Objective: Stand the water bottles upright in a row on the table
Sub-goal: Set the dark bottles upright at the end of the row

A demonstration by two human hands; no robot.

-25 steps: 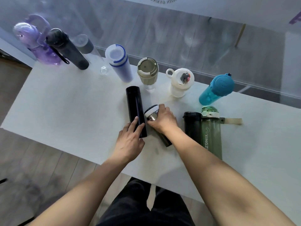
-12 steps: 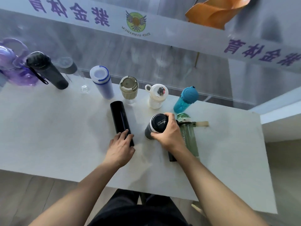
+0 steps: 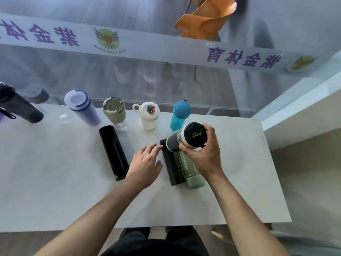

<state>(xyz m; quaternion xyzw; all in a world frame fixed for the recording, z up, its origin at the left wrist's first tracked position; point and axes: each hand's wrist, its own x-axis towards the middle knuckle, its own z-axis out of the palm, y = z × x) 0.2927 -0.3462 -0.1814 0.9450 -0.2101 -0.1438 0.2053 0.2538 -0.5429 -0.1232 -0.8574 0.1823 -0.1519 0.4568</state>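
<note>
We lose the upper part of the lying dark green translucent bottle [image 3: 191,170] behind the right hand [image 3: 203,156] and the black-lidded steel flask [image 3: 186,138] it grips. The tall dark grey bottle [image 3: 20,108] at the far left is cut by the frame edge, and beside it the clear bottle with a grey cap [image 3: 36,94] blurs into the glass.

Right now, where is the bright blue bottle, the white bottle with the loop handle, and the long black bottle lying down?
Bright blue plastic bottle [image 3: 181,109], head view, on its cap.
White bottle with loop handle [image 3: 149,110], head view, on its lid.
Long black bottle lying flat [image 3: 113,152], head view, mid-body.
</note>
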